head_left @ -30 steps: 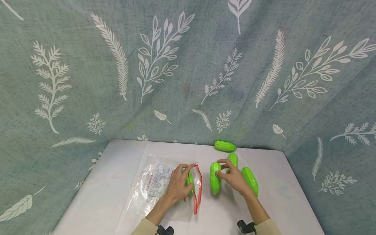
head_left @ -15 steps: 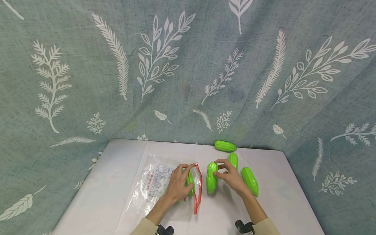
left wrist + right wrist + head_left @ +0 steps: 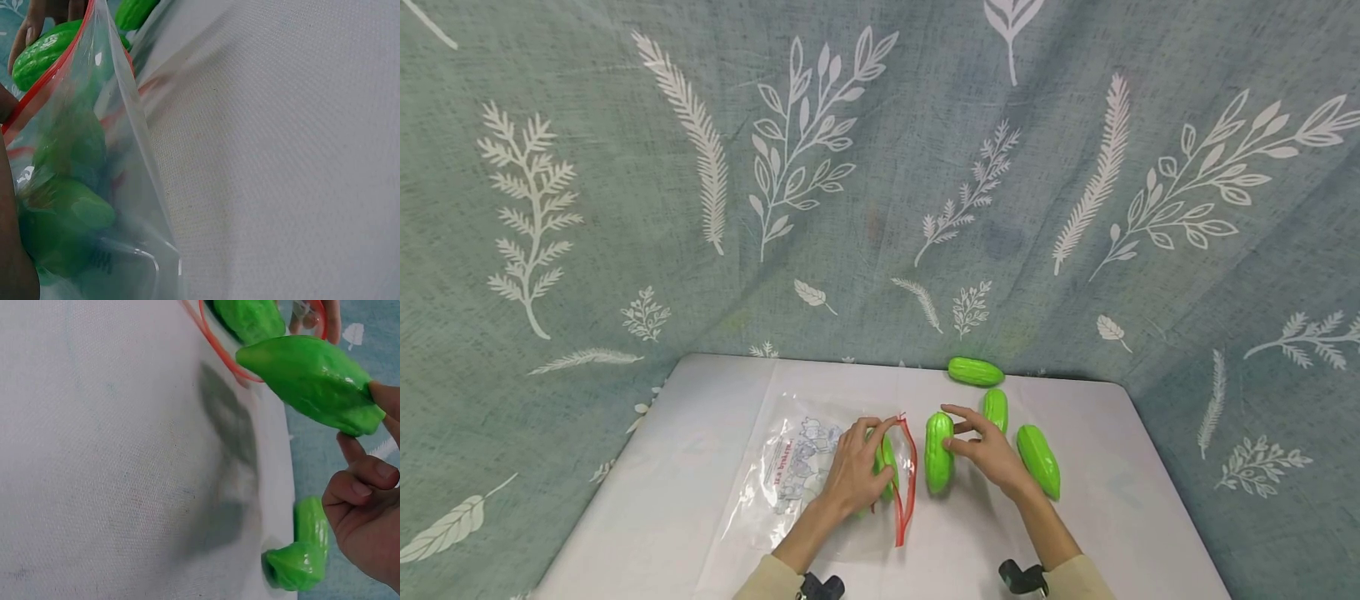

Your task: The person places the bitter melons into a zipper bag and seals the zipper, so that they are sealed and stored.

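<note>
The right hand (image 3: 992,456) clamps its fingers on one cucumber (image 3: 938,458) above the desk (image 3: 1120,492), beside one bag (image 3: 912,483) holding at least two more (image 3: 888,457). Three others (image 3: 1038,462) lie rightward. The left hand (image 3: 852,471) touches the bag's mouth; whether it pinches, I can't tell.

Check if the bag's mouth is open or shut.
Open: the clear bag has its red edges standing apart in the head view.
</note>
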`<state>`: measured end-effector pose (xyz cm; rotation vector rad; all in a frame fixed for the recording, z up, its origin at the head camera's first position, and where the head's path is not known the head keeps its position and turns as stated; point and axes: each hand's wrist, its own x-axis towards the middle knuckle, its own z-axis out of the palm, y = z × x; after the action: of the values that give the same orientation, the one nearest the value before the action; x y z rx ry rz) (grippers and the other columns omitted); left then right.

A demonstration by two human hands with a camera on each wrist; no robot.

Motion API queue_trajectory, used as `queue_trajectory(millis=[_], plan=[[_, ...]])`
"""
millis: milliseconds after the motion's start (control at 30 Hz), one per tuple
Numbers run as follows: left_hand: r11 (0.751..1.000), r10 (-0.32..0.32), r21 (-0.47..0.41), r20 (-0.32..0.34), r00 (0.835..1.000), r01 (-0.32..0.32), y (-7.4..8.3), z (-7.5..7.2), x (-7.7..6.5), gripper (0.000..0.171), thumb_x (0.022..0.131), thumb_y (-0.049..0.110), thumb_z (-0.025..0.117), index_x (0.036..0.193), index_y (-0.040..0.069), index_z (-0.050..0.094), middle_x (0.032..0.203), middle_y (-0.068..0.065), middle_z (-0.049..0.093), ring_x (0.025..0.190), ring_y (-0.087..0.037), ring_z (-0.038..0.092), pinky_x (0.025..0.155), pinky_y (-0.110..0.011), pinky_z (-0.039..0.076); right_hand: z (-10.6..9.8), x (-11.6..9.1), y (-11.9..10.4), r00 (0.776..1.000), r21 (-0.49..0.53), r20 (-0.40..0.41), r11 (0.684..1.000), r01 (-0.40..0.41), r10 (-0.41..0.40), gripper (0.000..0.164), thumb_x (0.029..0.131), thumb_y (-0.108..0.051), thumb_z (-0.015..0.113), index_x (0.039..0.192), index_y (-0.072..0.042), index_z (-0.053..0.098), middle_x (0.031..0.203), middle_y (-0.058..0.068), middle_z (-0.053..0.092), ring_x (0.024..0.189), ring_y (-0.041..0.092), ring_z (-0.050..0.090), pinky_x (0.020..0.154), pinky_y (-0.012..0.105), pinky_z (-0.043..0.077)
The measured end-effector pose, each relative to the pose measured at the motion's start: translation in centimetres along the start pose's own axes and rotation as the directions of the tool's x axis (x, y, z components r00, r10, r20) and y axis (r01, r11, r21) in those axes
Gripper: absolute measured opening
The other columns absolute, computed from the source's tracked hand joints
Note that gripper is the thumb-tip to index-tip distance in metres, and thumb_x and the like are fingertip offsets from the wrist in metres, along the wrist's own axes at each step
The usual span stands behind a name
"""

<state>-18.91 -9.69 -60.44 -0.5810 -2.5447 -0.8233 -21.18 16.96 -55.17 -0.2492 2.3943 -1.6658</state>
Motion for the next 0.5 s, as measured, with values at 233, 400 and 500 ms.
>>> queue_trajectory(millis=[233, 400, 500], plan=[[1.000, -0.002, -0.003, -0.001, 1.000, 0.002, 0.06, 0.07, -0.10, 0.082, 0.071, 0.026, 0.062, 0.151, 0.025, 0.046, 0.125, -0.007, 0.048, 0.113, -0.029, 0.053, 0.100, -0.055, 0.042, 0.18, -0.04, -0.03, 1.000, 0.008, -0.008, 1.000, -0.009, 0.009, 0.049, 0.084, -0.032, 0.080, 0.129, -0.040, 0.063, 0.121, 0.004, 0.060, 0.114, 0.021, 0.055, 0.089, 0.041, 0.044], [1.000, -0.005, -0.004, 0.006, 1.000, 0.005, -0.01, 0.14, -0.14, 0.082, 0.072, 0.027, 0.063, 0.152, 0.025, 0.045, 0.126, -0.007, 0.048, 0.113, -0.029, 0.053, 0.100, -0.055, 0.042, 0.33, -0.07, -0.08, 1.000, 0.023, -0.010, 1.000, 0.005, -0.005, 0.051, 0.083, -0.034, 0.080, 0.130, -0.036, 0.062, 0.116, 0.007, 0.061, 0.112, 0.021, 0.056, 0.088, 0.038, 0.043], [1.000, -0.001, 0.001, 0.004, 1.000, 0.001, -0.01, 0.17, -0.16, 0.083, 0.071, 0.027, 0.063, 0.152, 0.025, 0.045, 0.125, -0.007, 0.048, 0.112, -0.029, 0.053, 0.099, -0.055, 0.042, 0.50, -0.07, 0.07, 1.000, 0.007, -0.013, 1.000, 0.026, -0.026, 0.051, 0.084, -0.035, 0.079, 0.131, -0.034, 0.062, 0.113, 0.006, 0.061, 0.109, 0.021, 0.058, 0.085, 0.037, 0.044]])
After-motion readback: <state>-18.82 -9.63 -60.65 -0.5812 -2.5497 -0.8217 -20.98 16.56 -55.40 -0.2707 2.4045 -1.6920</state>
